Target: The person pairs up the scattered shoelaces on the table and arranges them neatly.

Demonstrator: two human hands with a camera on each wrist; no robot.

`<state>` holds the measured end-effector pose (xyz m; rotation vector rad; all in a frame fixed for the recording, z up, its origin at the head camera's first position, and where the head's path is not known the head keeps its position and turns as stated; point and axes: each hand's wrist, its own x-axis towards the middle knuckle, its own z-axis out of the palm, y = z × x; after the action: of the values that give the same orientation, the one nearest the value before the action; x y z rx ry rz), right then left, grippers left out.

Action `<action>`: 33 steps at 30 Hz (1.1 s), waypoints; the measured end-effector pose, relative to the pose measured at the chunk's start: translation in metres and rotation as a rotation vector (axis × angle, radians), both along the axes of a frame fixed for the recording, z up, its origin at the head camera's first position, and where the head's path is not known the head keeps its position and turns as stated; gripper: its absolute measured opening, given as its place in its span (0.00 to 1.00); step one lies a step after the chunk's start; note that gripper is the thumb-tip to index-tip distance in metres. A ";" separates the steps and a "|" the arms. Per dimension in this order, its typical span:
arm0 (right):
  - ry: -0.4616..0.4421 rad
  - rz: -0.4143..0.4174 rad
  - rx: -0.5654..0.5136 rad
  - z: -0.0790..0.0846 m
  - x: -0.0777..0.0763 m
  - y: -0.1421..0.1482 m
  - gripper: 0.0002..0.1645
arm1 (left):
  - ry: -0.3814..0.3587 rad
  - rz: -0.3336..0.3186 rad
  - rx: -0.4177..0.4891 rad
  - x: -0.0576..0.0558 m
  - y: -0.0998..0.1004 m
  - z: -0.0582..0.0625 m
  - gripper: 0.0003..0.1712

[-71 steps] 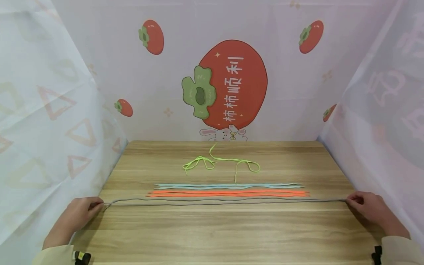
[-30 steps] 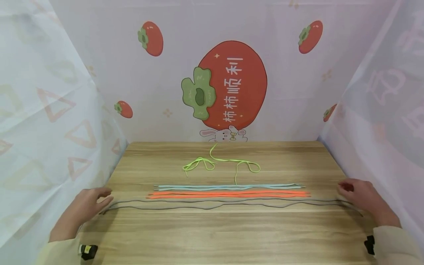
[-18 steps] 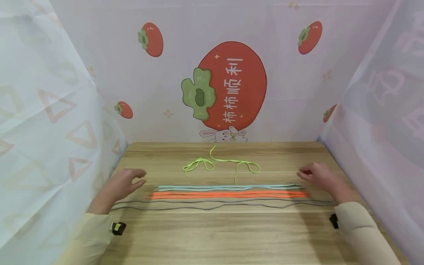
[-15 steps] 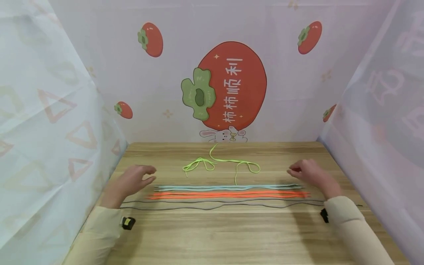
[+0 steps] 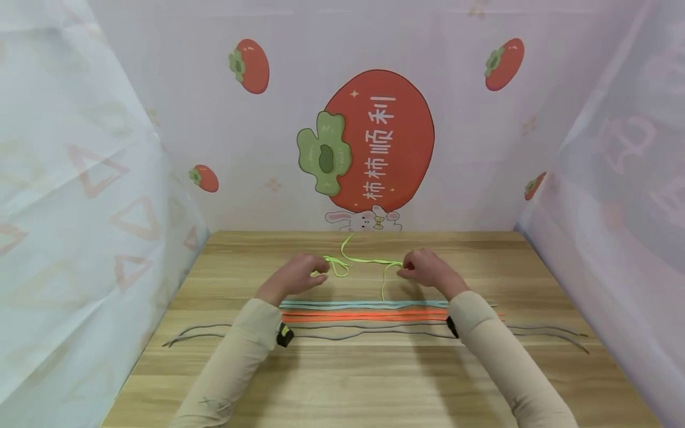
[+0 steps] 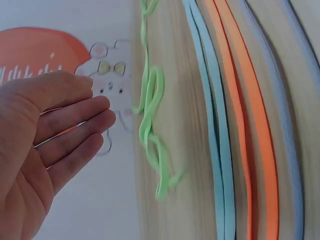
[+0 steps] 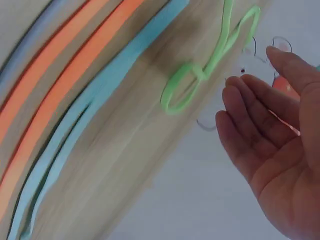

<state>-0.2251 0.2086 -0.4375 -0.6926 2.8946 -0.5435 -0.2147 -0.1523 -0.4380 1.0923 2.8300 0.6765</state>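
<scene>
A lime-green shoelace [image 5: 369,261] lies in loose loops near the back of the wooden table. My left hand [image 5: 297,274] hovers at its left bundle of loops, fingers gently bent with nothing between them. Over the lace's right-hand loop is my right hand [image 5: 428,270], which partly hides it in the head view. Both wrist views show relaxed fingers apart from the green lace. Nearer the front, light-blue shoelaces [image 5: 364,305], orange shoelaces [image 5: 369,317] and grey shoelaces [image 5: 332,339] stretch sideways in pairs. My forearms cover parts of these rows.
The wooden table [image 5: 353,386] ends at a back wall sheet [image 5: 471,178] printed with persimmons and a rabbit. White printed sheets also flank it, the left sheet [image 5: 69,238] and the right sheet [image 5: 621,238].
Both hands pinched the grey laces' ends earlier, then let go. They have moved inward and back to the green lace. The grey laces now lie slack and wavy.
</scene>
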 end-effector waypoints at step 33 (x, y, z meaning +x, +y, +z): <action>-0.123 0.236 -0.223 0.001 -0.002 -0.041 0.05 | -0.149 -0.090 0.222 -0.015 0.095 -0.027 0.19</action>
<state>-0.2271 0.1677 -0.4366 -0.9767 2.6152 -0.8510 -0.2300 -0.0575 -0.4649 1.1369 2.6119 1.0369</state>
